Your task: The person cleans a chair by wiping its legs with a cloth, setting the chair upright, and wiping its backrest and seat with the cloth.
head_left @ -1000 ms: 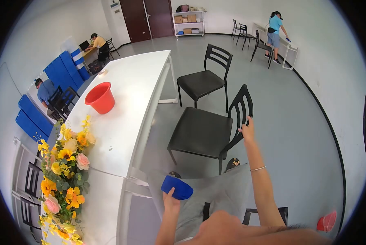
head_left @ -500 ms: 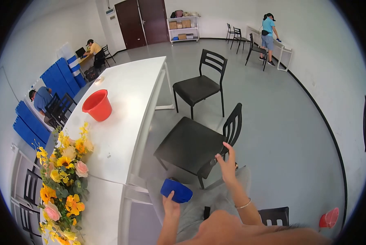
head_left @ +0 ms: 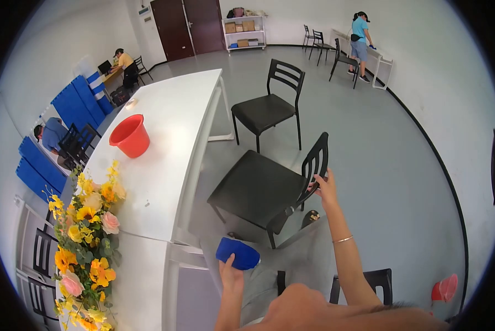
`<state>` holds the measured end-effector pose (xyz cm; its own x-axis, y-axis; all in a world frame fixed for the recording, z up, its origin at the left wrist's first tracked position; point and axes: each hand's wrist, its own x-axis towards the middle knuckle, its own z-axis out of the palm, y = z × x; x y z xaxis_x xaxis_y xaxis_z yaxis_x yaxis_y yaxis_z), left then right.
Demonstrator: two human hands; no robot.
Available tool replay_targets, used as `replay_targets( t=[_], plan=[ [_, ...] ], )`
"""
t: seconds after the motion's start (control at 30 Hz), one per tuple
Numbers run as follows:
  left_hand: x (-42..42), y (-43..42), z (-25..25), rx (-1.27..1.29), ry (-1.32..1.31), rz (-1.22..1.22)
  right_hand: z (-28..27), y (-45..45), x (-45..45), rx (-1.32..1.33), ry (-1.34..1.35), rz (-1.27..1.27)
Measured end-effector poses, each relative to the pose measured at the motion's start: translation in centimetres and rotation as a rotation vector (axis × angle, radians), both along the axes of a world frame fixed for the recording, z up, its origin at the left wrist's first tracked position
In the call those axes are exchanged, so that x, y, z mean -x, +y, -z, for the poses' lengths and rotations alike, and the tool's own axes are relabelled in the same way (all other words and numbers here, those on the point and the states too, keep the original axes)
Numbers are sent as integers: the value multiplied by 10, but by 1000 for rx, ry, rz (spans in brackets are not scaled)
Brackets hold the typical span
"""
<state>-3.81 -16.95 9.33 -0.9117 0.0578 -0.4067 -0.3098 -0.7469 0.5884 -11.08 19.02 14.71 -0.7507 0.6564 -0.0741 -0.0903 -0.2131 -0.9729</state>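
My left hand holds a folded blue cloth, thumb on top, low in front of me beside the white table. My right hand is at the backrest of a black chair, its fingers closed round the edge of the slats. The chair's dark seat faces the table. Partly hidden by that backrest, one of my shoes shows on the floor.
On the white table stand a red bucket and a flower arrangement. A second black chair stands beyond mine, another behind my right arm. A red basket is at lower right. Three people work farther off.
My right hand has moved right and up from the chair's lower side and now grips its backrest. The left hand keeps the blue cloth in nearly the same place.
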Motion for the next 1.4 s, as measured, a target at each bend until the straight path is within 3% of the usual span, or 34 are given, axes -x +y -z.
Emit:
replay_targets(
  t=[0.03,0.23,0.57,0.7,0.77,0.8,0.87,0.97,1.03,1.2,1.3,1.4],
  plan=[
    [-2,2,-1,-5,0,-11,1,4,-1,96,-8,-109],
    [-8,8,-16,113,31,9,10,7,-17,132,89,-125],
    [6,68,-40,431,125,212,4,26,-126,119,128,186],
    [16,122,-28,572,326,354,7,27,-161,139,135,267],
    [21,143,-16,777,588,577,12,25,-171,155,124,302],
    [21,152,-16,784,577,590,14,25,-172,146,133,311],
    [13,170,-19,1158,831,1029,14,26,-175,138,134,322],
    [-6,177,-8,1125,998,977,19,24,-175,160,175,384],
    [-10,178,-32,1076,898,1047,27,23,-172,113,157,454],
    [-30,187,-88,867,1124,1017,27,23,-164,23,89,499],
    [-26,182,-72,830,1023,971,28,23,-160,15,79,489],
    [-18,175,-14,890,885,876,31,24,-159,-34,59,475]
  ],
)
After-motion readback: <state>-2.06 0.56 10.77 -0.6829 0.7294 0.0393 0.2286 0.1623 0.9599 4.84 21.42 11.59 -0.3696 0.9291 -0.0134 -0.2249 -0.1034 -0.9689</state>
